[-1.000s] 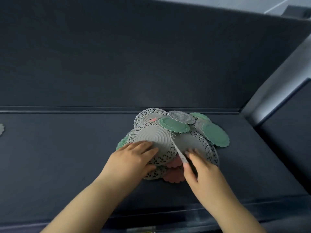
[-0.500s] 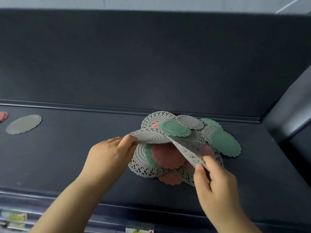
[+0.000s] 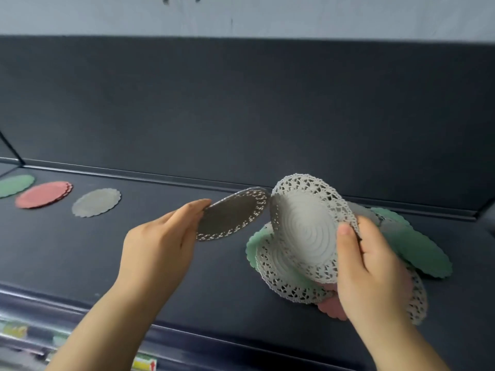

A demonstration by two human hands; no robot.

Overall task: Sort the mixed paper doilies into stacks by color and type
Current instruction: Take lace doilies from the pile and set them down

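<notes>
Since half a second ago the two lace doilies are separated. The left hand (image 3: 160, 245) pinches the shaded lace doily (image 3: 233, 218), now left of the mixed pile (image 3: 289, 279). The right hand (image 3: 372, 269) grips the white lace doily (image 3: 305, 228), tilted above the pile. Bare table (image 3: 80, 250) lies before the grey doily (image 3: 96, 202), pink stack (image 3: 42, 194) and green doily (image 3: 16, 184), all near the back ledge (image 3: 160, 174).

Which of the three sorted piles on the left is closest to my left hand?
The grey scalloped paper doily, rightmost of the three; the red paper stack and the green paper doily lie farther left.
</notes>
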